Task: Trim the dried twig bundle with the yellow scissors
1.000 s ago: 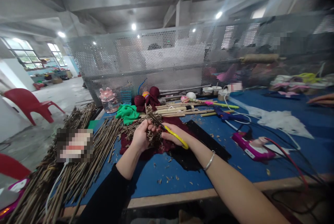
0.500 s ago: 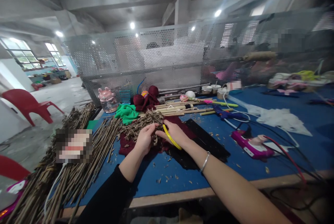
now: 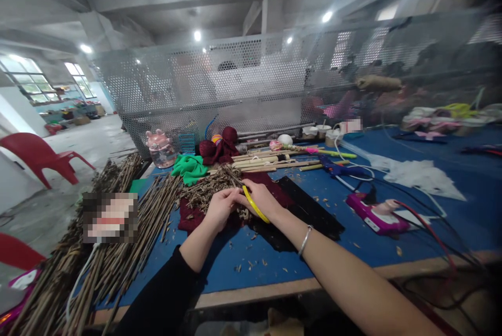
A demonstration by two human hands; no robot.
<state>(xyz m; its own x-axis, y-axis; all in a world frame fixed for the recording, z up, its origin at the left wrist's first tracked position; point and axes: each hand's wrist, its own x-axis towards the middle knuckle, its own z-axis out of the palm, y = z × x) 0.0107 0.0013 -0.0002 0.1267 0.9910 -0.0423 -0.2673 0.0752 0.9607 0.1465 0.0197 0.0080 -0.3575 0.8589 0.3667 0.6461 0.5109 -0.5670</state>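
My right hand (image 3: 259,201) is closed around scissors with a yellow handle (image 3: 254,205); the blades are hidden behind my fingers. Close against it, my left hand (image 3: 220,208) is closed with thumb and fingers pinched on a thin dried twig, mostly covered by the fingers. Both hands are over the front of a heap of brown dried twigs (image 3: 207,189). Under the heap is a dark red cloth (image 3: 189,222), and to its right a black sheet (image 3: 309,208) lies on the blue tabletop (image 3: 274,268).
Long dry stems (image 3: 129,252) lie in bundles at the left. Behind the heap are a green cloth (image 3: 190,169), a jar with a pink lid (image 3: 160,148) and pale sticks (image 3: 262,161). A blue glue gun (image 3: 333,168) and a purple power strip (image 3: 376,216) with cables occupy the right.
My two hands have come closer together, fingers now touching. The view has shifted slightly; the heap and other things stay in place.
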